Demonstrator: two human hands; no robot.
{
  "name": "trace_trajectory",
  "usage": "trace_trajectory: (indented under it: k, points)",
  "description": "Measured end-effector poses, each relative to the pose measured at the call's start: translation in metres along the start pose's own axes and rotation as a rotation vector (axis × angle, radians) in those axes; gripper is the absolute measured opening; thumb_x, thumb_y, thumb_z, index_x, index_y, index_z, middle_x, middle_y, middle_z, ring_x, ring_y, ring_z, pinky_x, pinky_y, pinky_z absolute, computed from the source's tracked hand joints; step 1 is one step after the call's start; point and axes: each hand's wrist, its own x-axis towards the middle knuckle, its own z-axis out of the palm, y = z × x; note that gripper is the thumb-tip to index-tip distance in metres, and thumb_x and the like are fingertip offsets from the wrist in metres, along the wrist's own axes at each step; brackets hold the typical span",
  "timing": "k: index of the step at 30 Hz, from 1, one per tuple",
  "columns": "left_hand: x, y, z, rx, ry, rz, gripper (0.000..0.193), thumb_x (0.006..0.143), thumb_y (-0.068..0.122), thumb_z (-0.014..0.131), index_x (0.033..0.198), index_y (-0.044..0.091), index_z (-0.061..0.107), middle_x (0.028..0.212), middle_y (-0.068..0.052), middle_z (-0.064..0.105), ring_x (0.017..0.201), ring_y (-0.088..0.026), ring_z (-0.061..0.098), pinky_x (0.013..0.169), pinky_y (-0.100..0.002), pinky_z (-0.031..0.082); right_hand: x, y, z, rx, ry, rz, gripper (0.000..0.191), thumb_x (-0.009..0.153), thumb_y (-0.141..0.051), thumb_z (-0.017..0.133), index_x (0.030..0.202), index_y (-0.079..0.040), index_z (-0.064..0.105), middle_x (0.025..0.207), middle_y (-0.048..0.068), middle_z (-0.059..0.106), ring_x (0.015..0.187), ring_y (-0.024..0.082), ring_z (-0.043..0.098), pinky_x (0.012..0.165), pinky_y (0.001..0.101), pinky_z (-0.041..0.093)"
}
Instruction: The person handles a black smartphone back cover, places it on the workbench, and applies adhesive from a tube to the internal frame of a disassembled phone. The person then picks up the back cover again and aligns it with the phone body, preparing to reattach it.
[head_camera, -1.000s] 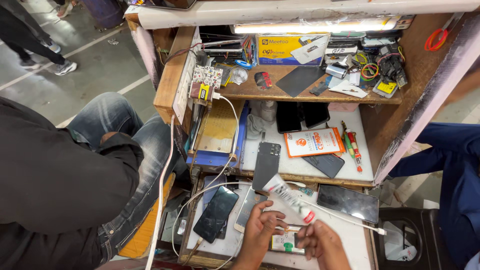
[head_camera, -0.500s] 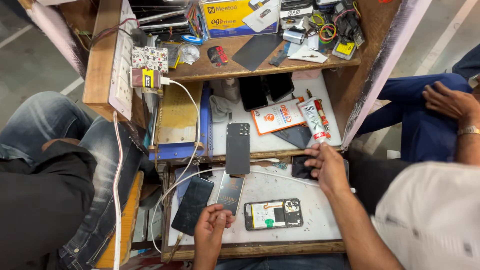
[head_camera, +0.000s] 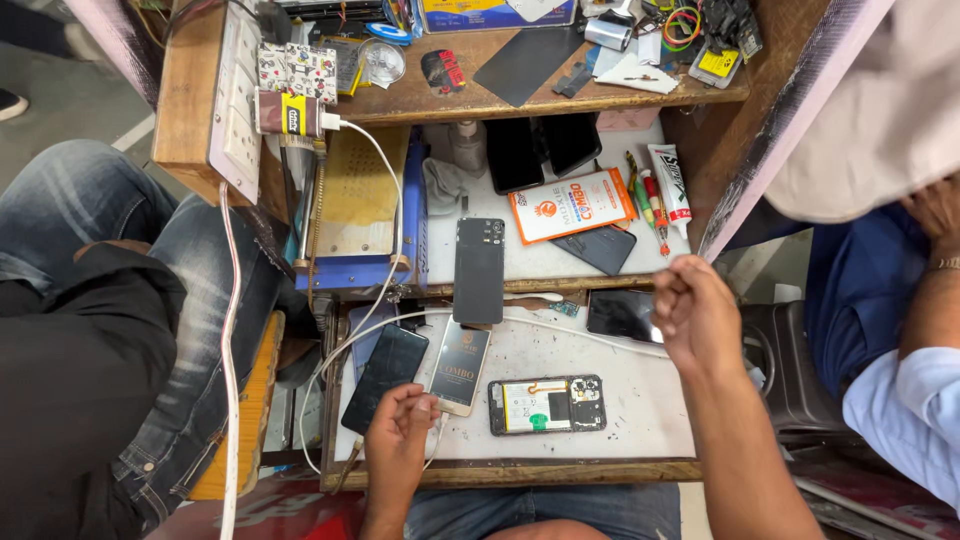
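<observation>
Head camera, looking straight down on a cluttered repair bench. The left hand (head_camera: 398, 440) sits at the lower centre of the frame, fingers curled loosely at the near corner of a slim gold-edged screen pack (head_camera: 460, 367) — it looks to be touching the pack and the white cable (head_camera: 560, 330) beside it, though whether it truly pinches either is hard to tell. Just left of the pack lies a dark phone (head_camera: 386, 362), tilted. Right of the hand, flat on the white worktop (head_camera: 640, 420), lies an opened phone (head_camera: 547, 404) with its back removed, battery and boards showing; neither hand touches it.

The right hand (head_camera: 695, 312) hovers at centre right, above the bench, closed into a loose fist with nothing visible in it. Just left of it lies a black phone (head_camera: 623, 314), screen up.

Higher in the frame, a dark phone back cover (head_camera: 478, 270) rests across the ledge between the two levels. An orange-and-white package (head_camera: 571, 205) and a glue tube (head_camera: 669, 183) lie on the upper tray — another person's denim-clad knees fill the left of the frame.
</observation>
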Motion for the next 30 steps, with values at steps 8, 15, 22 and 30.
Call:
trace_trajectory:
  k: [8,15,22,30]
  points:
    - [0.005,0.033,0.022,0.516,0.051,0.128,0.021,0.093,0.015,0.067,0.11,0.003,0.069,0.096,-0.011,0.08,0.084,-0.016,0.078,0.072,-0.031,0.061,-0.146,-0.068,-0.016,-0.129,-0.42,-0.782,0.011,0.099,-0.011,0.053,0.089,-0.006,0.05,0.069,0.006,0.051,0.055,0.015,0.045,0.048,0.028,0.038]
    - [0.018,0.054,0.047,0.571,0.011,0.148,0.027,0.089,0.017,0.07,0.112,0.004,0.067,0.102,-0.011,0.077,0.083,-0.018,0.078,0.066,-0.031,0.061,-0.182,-0.08,-0.03,-0.267,-0.467,-0.8,0.007,0.098,-0.011,0.057,0.095,-0.005,0.055,0.072,0.006,0.056,0.059,0.014,0.051,0.052,0.0267,0.042]
    - [0.072,0.064,0.072,0.232,0.013,-0.039,0.042,0.091,0.017,0.067,0.129,0.005,0.052,0.109,-0.007,0.071,0.068,-0.014,0.071,0.047,-0.028,0.053,-0.188,-0.074,-0.049,-0.306,-0.547,-0.756,0.008,0.097,-0.011,0.061,0.1,-0.003,0.061,0.076,0.007,0.062,0.062,0.012,0.056,0.056,0.0254,0.046]
    - [0.096,0.052,0.089,-0.068,0.025,-0.155,0.041,0.093,0.005,0.067,0.132,0.001,0.055,0.09,-0.01,0.066,0.066,-0.012,0.062,0.051,-0.026,0.049,-0.168,-0.037,-0.069,-0.453,-0.652,-0.498,0.014,0.096,-0.011,0.066,0.107,-0.002,0.067,0.079,0.007,0.068,0.066,0.011,0.062,0.061,0.0239,0.051]
